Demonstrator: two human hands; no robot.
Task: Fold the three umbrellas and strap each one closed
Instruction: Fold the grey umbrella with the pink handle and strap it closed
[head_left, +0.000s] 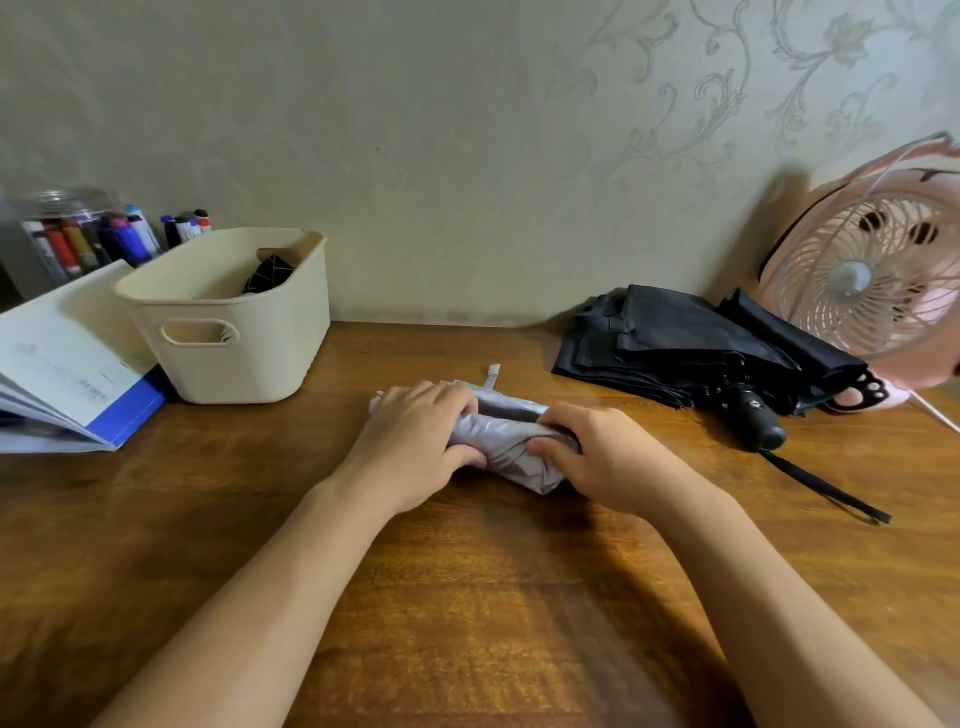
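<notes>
A silver-grey umbrella (506, 441) lies rolled up across the middle of the wooden table (467, 597). My left hand (415, 441) grips its left end and my right hand (597, 452) grips its right end, fingers curled over the fabric. Its pale strap (492, 375) sticks out behind the roll. At the back right, a black umbrella (685, 348) lies loosely bunched, its handle (756, 418) and wrist loop (826, 491) pointing toward me. A dark checked umbrella (267, 275) sits in the cream basket (234, 332) at the back left.
A pink desk fan (872, 291) stands at the far right against the wall. An open book with a blue cover (67, 374) lies at the left edge, and a jar of markers (93, 234) stands behind it.
</notes>
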